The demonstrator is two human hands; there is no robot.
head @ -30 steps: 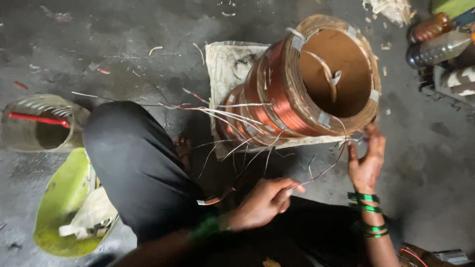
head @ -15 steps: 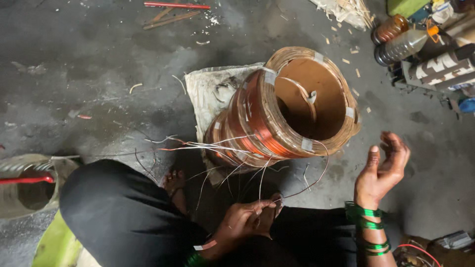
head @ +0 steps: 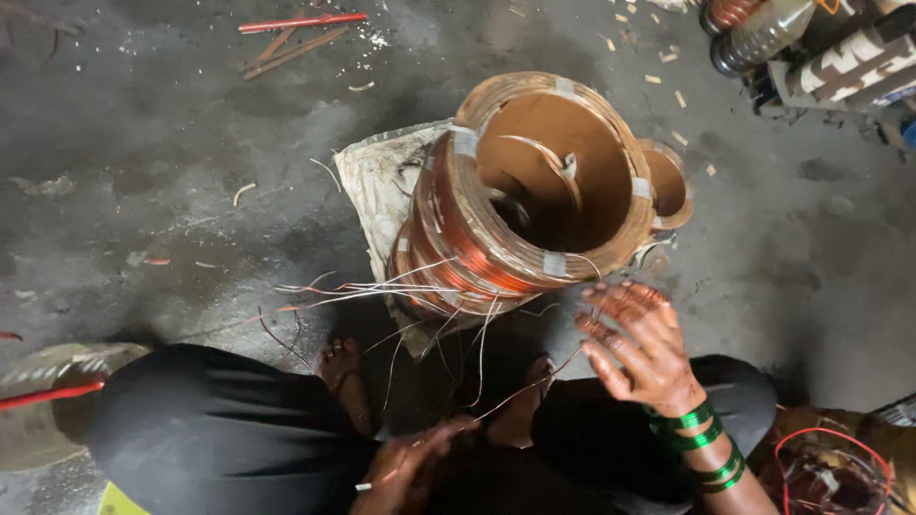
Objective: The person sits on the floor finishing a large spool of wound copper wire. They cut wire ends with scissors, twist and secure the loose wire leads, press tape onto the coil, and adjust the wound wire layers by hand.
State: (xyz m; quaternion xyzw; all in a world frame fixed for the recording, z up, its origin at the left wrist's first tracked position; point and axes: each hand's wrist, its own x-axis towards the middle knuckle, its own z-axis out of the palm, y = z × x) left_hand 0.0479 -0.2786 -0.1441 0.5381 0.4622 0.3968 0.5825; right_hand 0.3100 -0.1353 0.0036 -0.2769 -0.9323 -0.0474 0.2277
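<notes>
Between the knees, on grey floor [head: 143,219]: copper coil [head: 534,191], a big wound ring tipped on its side over a dirty cloth [head: 377,181], hollow core facing up and right, pale tape strips across the windings. Loose wire ends [head: 382,289] sprouting from its lower left, fanned out toward the left and down over the bare feet [head: 345,367].

Right hand [head: 641,343] raised just below the coil's lower rim, palm turned in, fingers [head: 620,296] spread wide and gripping nothing firmly; one thin wire [head: 534,381] run from near its fingers down to the other hand. Green bangles [head: 701,443] stacked on that wrist.

Left hand [head: 415,467] low at the bottom edge, over dark trousers [head: 219,429], fingers pinched narrow on the near end of that wire; blurred, so exact grip hard to make out.

Behind the coil, a smaller copper ring [head: 668,181] touching its right side. Red rod [head: 301,21] and wooden sticks [head: 291,50] at top left, well apart. Bottle [head: 763,33] and patterned box [head: 849,62] at top right. Red wire loop [head: 821,458] at bottom right
</notes>
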